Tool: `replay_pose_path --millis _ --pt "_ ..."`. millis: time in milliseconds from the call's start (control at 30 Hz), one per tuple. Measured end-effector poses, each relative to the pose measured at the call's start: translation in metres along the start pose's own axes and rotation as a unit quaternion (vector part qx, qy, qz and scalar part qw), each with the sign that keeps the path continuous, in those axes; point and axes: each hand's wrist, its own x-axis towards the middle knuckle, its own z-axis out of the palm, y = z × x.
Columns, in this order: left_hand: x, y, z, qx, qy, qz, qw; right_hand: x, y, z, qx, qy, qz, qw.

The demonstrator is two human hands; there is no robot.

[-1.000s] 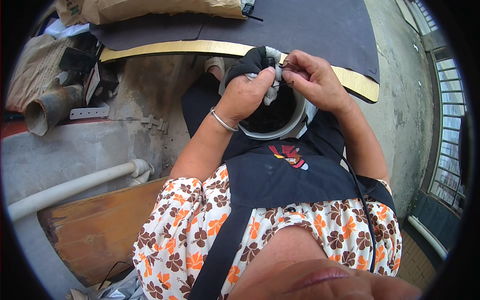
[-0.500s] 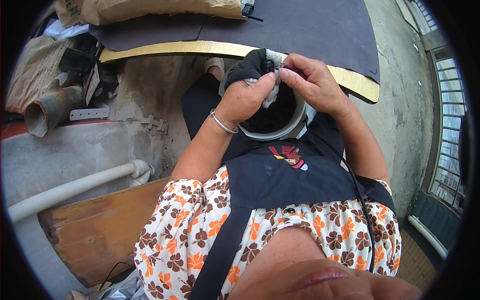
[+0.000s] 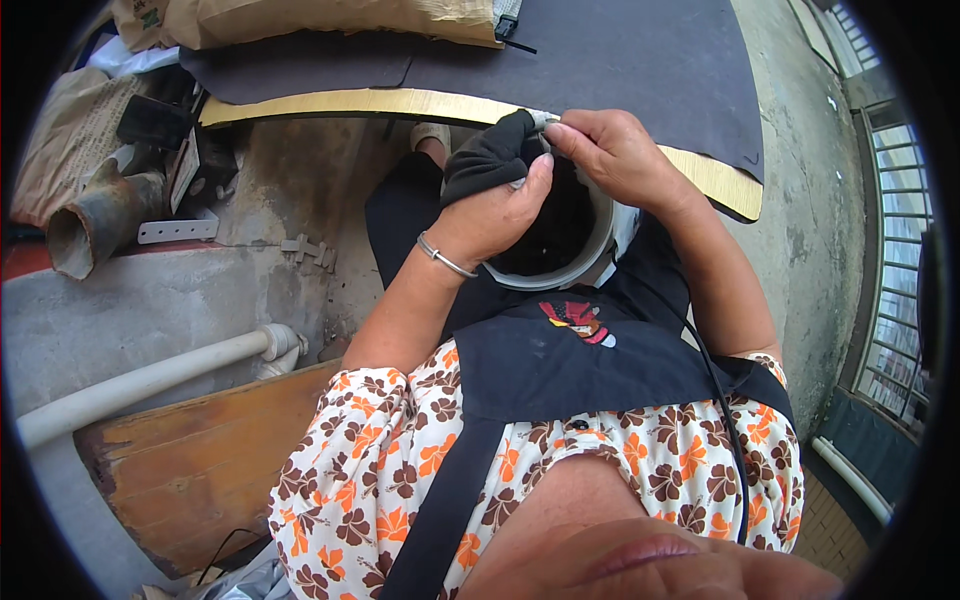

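My left hand [image 3: 497,214] is closed around a bunched black cloth piece [image 3: 484,166] with a pale grey-white edge; its thumb points up along the near side. My right hand [image 3: 618,160] pinches the pale edge of the same cloth between thumb and forefinger, close to the table's edge. Exactly what kind of cloth item it is, I cannot make out. Below both hands a white bucket [image 3: 603,246] stands between my legs, with dark contents [image 3: 545,245] in shadow inside it.
A table with a dark grey cover [image 3: 600,60] and gold edge [image 3: 330,103] lies just ahead. On it rests a brown paper sack [image 3: 330,15]. To the left are a rusty pipe piece [image 3: 100,225], a white plastic pipe [image 3: 150,385] and a wooden board [image 3: 200,465].
The white bit that hung below my fingers is out of sight. My right hand has shifted slightly up and left along the cloth's edge, and the bucket's dark inside shows more.
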Motion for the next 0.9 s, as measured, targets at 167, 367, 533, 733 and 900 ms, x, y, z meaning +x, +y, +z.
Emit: replay_pose_path --millis 167,367,533,733,900 --pt "-0.002 -0.013 -0.007 0.006 0.002 -0.029 1.0 0.058 0.021 -0.009 -0.2 0.187 -0.042 0.961" --pt "0.001 -0.01 -0.009 -0.152 0.036 -0.177 0.972 0.07 0.03 -0.009 -0.319 0.176 -0.015 0.931" --pt "0.006 -0.014 -0.01 -0.519 0.063 -0.275 0.807 0.004 0.013 0.001 0.113 0.171 0.021 0.979" --pt "0.014 0.005 0.002 -0.581 -0.005 -0.251 0.774 -0.028 -0.005 0.005 0.104 0.082 0.012 0.991" --pt "0.006 0.015 0.011 -0.218 0.061 -0.103 0.969 -0.033 -0.033 0.001 -0.014 0.169 -0.113 0.979"
